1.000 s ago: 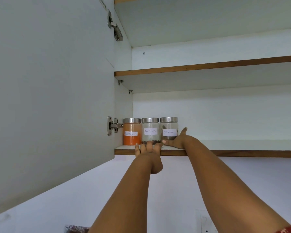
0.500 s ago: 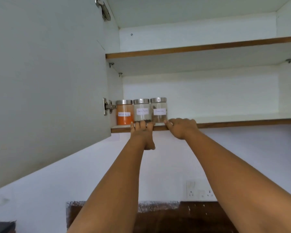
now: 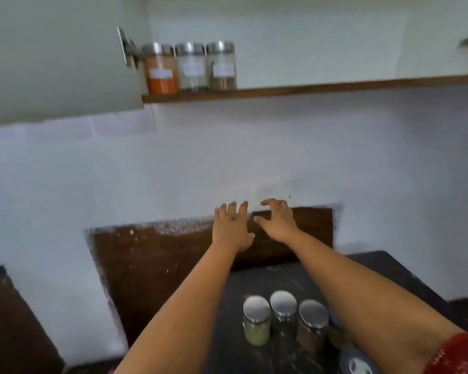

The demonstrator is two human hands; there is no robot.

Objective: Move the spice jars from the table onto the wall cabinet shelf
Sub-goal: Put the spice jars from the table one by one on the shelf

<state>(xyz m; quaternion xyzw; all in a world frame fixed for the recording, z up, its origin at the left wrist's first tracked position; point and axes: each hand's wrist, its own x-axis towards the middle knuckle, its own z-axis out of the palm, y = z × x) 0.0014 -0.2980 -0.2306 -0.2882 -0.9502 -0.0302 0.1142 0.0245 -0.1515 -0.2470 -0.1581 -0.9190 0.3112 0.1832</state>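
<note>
Three steel-lidded glass jars stand in a row at the left end of the cabinet shelf [image 3: 335, 87]: an orange-filled jar [image 3: 161, 68], a middle jar [image 3: 191, 67] and a brown-filled jar [image 3: 221, 66]. On the dark table [image 3: 376, 271] below stand three more jars: a green-filled jar [image 3: 256, 319], a centre jar [image 3: 283, 309] and a brown jar [image 3: 312, 323]. My left hand [image 3: 231, 228] and my right hand [image 3: 277, 221] hang in mid-air between shelf and table, fingers spread, holding nothing.
The open cabinet door [image 3: 54, 55] juts out at the upper left. A dark wooden board [image 3: 160, 260] leans on the white wall behind the table. Part of a pale lid [image 3: 355, 363] shows at the bottom right edge.
Both hands have left the shelf edge and dropped towards the table. The view has tilted down, bringing the table and its three jars into sight.
</note>
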